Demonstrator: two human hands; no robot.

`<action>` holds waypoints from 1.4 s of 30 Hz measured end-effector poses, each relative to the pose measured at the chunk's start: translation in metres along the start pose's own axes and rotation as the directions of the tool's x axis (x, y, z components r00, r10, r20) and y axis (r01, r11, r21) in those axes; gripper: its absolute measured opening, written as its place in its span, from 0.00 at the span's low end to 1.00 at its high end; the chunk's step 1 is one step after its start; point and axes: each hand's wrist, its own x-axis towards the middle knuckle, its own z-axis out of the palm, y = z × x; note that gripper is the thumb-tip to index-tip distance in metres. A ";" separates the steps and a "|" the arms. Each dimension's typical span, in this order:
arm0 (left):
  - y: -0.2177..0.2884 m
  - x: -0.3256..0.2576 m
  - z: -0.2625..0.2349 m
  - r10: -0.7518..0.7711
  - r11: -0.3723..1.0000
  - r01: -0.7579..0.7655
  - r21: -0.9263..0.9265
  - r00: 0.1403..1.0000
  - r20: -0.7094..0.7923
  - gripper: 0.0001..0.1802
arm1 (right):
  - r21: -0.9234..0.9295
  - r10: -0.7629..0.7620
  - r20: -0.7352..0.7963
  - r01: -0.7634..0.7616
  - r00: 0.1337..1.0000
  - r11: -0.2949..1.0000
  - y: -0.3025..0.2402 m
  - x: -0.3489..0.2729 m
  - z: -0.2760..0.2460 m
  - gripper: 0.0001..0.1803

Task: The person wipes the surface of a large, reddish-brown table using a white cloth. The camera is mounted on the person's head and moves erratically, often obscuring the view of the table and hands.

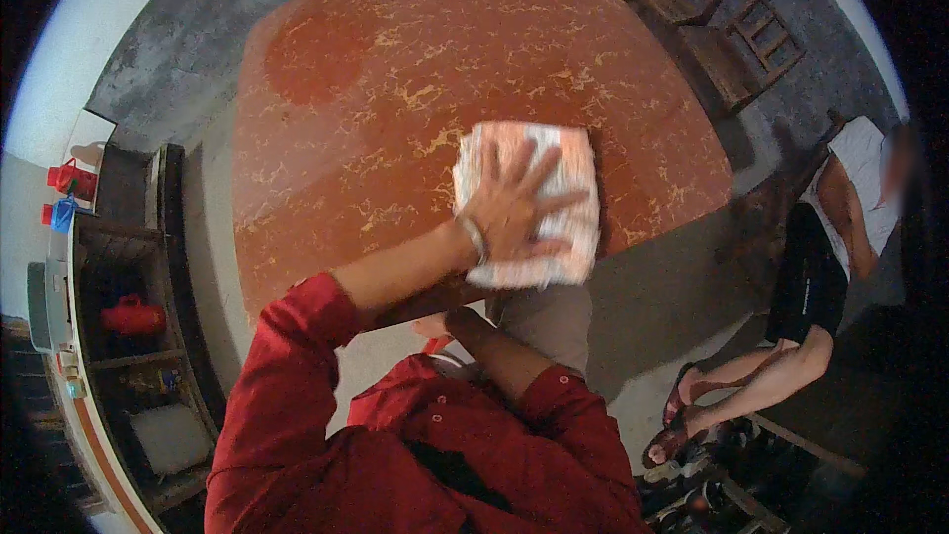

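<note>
My left hand (512,200) lies flat with fingers spread on a folded cloth (568,153) in pale orange and white. The cloth rests on a reddish-brown marbled table (395,158), and its near end reaches the table's front edge. A bracelet circles my left wrist. Below that edge, near my waist, is my right hand (432,326), partly covered by the table and my left arm. Something red shows just under it, but I cannot make out whether it is held. A darker red, damp-looking patch (321,54) marks the table's far left.
Two wooden chairs (727,64) stand beyond the table at the right. A person (816,247) sits at the right, with shoes on a rack (722,485) below. At the left, an open wooden cabinet (124,282) holds a red container (133,316).
</note>
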 end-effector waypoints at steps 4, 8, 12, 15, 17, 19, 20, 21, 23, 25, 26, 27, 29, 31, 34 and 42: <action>0.008 -0.081 -0.031 0.020 0.992 -0.005 -0.124 0.993 0.120 0.38 | -0.046 -0.029 -0.015 0.029 0.999 0.999 0.004 -0.008 -0.004 0.25; -0.005 -0.182 -0.059 -0.202 0.974 0.219 -0.054 0.953 0.225 0.36 | -0.088 -0.085 0.007 0.085 0.996 0.992 -0.001 -0.011 0.004 0.25; -0.014 -0.271 -0.075 -0.453 0.889 0.455 0.045 0.862 0.229 0.38 | -0.154 -0.127 0.017 0.128 0.992 0.980 -0.004 -0.023 -0.005 0.25; -0.020 -0.336 -0.085 -0.579 0.815 0.566 0.127 0.793 0.187 0.38 | -0.113 -0.121 -0.023 0.118 0.992 0.987 -0.004 -0.027 -0.002 0.26; -0.027 -0.368 -0.087 -0.627 0.778 0.622 0.088 0.763 0.159 0.37 | -0.079 -0.091 0.022 0.093 0.996 0.993 -0.001 -0.021 0.002 0.26; -0.035 -0.390 -0.086 -0.631 0.763 0.637 -0.112 0.771 0.087 0.38 | -0.036 -0.057 0.050 0.058 0.997 0.998 -0.003 -0.021 0.000 0.25; -0.038 -0.392 -0.088 -0.629 0.762 0.638 -0.113 0.770 0.108 0.39 | -0.009 -0.033 0.057 0.034 0.998 0.999 -0.006 -0.023 -0.001 0.25; -0.041 -0.390 -0.090 -0.636 0.767 0.642 0.005 0.759 0.139 0.38 | 0.020 -0.009 0.063 0.008 0.998 1.000 -0.007 -0.024 -0.003 0.25; -0.054 -0.374 -0.091 -0.659 0.751 0.651 0.109 0.730 0.182 0.36 | 0.018 -0.027 0.004 0.027 1.000 0.999 -0.004 -0.025 -0.001 0.24; -0.076 -0.350 -0.083 -0.686 0.726 0.676 0.125 0.704 0.185 0.35 | -0.005 -0.059 -0.017 0.059 0.998 0.998 0.003 -0.020 0.009 0.25; -0.090 -0.330 -0.077 -0.674 0.737 0.672 0.071 0.724 0.148 0.37 | -0.026 -0.078 -0.016 0.078 0.997 0.997 0.010 -0.014 0.014 0.25; -0.105 -0.307 -0.069 -0.665 0.747 0.653 0.127 0.735 0.133 0.37 | -0.047 -0.095 -0.016 0.094 0.995 0.994 0.014 -0.011 0.015 0.25; -0.131 -0.252 -0.057 -0.645 0.762 0.632 0.139 0.759 0.082 0.36 | -0.060 -0.083 0.026 0.085 0.996 0.995 0.010 -0.014 0.006 0.26; -0.162 -0.194 -0.033 -0.610 0.785 0.606 0.129 0.792 -0.010 0.35 | -0.114 -0.097 0.011 0.098 0.995 0.989 0.003 -0.019 -0.002 0.26; -0.175 -0.088 -0.027 -0.677 0.725 0.664 0.184 0.736 0.012 0.36 | -0.193 -0.115 -0.015 0.110 0.993 0.975 -0.010 -0.022 -0.015 0.24; -0.078 0.026 -0.002 -0.285 0.956 0.277 0.100 0.956 0.076 0.38 | -0.062 -0.054 -0.131 0.046 0.990 0.997 0.007 0.016 0.030 0.23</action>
